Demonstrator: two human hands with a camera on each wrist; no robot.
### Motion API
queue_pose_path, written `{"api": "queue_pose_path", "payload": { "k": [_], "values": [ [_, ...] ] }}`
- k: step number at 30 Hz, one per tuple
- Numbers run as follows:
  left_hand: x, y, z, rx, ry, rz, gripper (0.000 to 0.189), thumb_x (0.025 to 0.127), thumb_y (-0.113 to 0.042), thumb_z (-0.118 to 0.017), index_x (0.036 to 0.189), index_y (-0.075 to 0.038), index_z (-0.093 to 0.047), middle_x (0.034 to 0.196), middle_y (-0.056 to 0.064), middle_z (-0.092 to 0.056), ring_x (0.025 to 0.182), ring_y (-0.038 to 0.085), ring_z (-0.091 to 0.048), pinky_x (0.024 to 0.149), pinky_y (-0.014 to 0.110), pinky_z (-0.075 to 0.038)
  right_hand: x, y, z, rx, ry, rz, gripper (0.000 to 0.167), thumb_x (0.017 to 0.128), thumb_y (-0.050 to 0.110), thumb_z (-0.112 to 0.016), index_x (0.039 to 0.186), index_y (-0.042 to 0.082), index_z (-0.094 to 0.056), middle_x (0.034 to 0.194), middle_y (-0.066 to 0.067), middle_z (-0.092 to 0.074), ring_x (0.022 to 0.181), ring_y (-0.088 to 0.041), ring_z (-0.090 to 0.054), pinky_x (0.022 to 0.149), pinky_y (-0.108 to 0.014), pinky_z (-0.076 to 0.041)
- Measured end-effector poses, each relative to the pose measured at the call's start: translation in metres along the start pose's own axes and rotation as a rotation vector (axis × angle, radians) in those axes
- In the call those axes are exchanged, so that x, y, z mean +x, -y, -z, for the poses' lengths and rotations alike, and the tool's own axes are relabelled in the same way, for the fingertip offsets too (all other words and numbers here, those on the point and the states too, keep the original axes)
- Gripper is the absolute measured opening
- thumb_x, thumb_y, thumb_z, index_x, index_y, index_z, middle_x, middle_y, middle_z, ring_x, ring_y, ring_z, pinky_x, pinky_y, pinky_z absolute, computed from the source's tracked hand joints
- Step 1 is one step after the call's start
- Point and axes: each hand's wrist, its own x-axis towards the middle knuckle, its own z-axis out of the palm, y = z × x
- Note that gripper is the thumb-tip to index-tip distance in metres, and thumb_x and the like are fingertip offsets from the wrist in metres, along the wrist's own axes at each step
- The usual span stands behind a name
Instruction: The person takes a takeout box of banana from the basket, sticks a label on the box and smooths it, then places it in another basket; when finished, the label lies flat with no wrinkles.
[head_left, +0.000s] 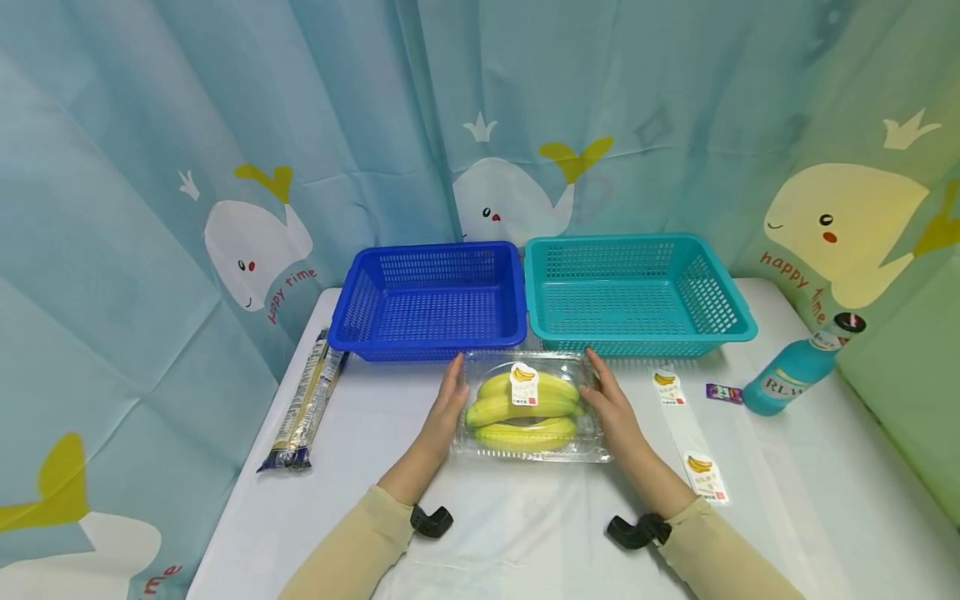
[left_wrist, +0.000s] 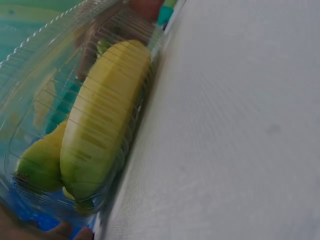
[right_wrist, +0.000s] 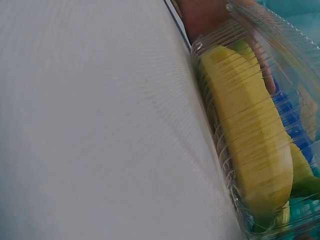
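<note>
A clear plastic clamshell box point(head_left: 600, 450) of yellow bananas point(head_left: 536, 440) sits at the middle of the table, its lid down. On the lid is a white label point(head_left: 524, 385) with a banana picture. My left hand point(head_left: 442, 417) holds the box by its left side, and my right hand point(head_left: 617, 417) holds the right side, thumb at the lid's edge. Through the clear wall, the left wrist view shows bananas point(left_wrist: 105, 120) with green ends. Bananas point(right_wrist: 250, 135) fill much of the box in the right wrist view too. The fingers under or behind the box are partly hidden.
Behind the box stand a blue basket point(head_left: 427, 343) and a teal basket point(head_left: 637, 340), side by side. A long foil packet point(head_left: 303, 404) lies at left. At right are a label strip point(head_left: 684, 429), a small purple packet point(head_left: 723, 392) and a blue bottle point(head_left: 787, 379).
</note>
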Motion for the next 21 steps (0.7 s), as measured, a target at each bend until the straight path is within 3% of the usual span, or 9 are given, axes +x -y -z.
{"api": "queue_pose_path", "payload": {
  "k": [4, 7, 10, 12, 17, 21],
  "values": [
    [-0.001, -0.002, -0.002, -0.007, -0.008, 0.0, 0.063, 0.104, -0.042, -0.034, 0.16, -0.032, -0.007, 0.168, 0.001, -0.001, 0.155, 0.029, -0.001, 0.12, 0.065, -0.003, -0.001, 0.001, 0.0, 0.017, -0.005, 0.036, 0.062, 0.102, 0.008, -0.045, 0.159, 0.01, -0.02, 0.167, -0.011, -0.011, 0.154, -0.036, -0.004, 0.123, -0.057, -0.007],
    [-0.002, -0.006, -0.002, -0.021, -0.013, 0.0, 0.064, 0.103, -0.035, -0.037, 0.16, -0.03, -0.007, 0.168, 0.0, -0.001, 0.155, 0.031, -0.003, 0.119, 0.067, -0.004, -0.001, 0.003, 0.001, 0.021, -0.001, 0.057, 0.061, 0.102, 0.007, -0.045, 0.158, 0.009, -0.021, 0.167, -0.011, -0.013, 0.154, -0.036, -0.006, 0.125, -0.036, -0.016],
    [-0.002, -0.009, -0.003, -0.037, -0.015, -0.003, 0.066, 0.101, -0.031, -0.039, 0.16, -0.029, -0.007, 0.168, -0.002, -0.003, 0.155, 0.031, -0.004, 0.119, 0.068, -0.005, -0.001, 0.006, 0.003, 0.008, 0.002, 0.075, 0.061, 0.102, 0.007, -0.045, 0.158, 0.009, -0.022, 0.166, -0.012, -0.014, 0.153, -0.037, -0.009, 0.113, -0.011, -0.027],
    [-0.003, -0.012, -0.004, -0.042, -0.018, -0.004, 0.066, 0.101, -0.033, -0.04, 0.159, -0.032, -0.008, 0.168, -0.004, -0.004, 0.155, 0.03, -0.004, 0.119, 0.068, -0.005, -0.001, 0.008, 0.004, -0.004, 0.004, 0.092, 0.06, 0.102, 0.007, -0.045, 0.158, 0.009, -0.023, 0.166, -0.012, -0.016, 0.152, -0.039, -0.011, 0.103, -0.003, -0.03],
    [-0.005, -0.022, -0.007, -0.047, -0.027, -0.017, 0.065, 0.101, -0.037, -0.041, 0.158, -0.037, -0.009, 0.167, -0.008, -0.006, 0.155, 0.028, -0.004, 0.119, 0.067, -0.005, -0.002, 0.016, 0.008, -0.026, -0.004, 0.105, 0.059, 0.102, 0.007, -0.045, 0.157, 0.011, -0.025, 0.166, -0.01, -0.018, 0.151, -0.039, -0.015, 0.101, -0.002, -0.032],
    [-0.007, -0.03, -0.009, -0.059, -0.039, -0.024, 0.067, 0.101, -0.035, -0.042, 0.159, -0.031, -0.01, 0.167, -0.006, -0.006, 0.155, 0.028, -0.003, 0.12, 0.066, -0.003, -0.004, 0.025, 0.01, -0.019, -0.012, 0.1, 0.058, 0.102, 0.006, -0.046, 0.156, 0.01, -0.027, 0.165, -0.011, -0.021, 0.15, -0.04, -0.019, 0.101, -0.004, -0.035]
  ]
}}
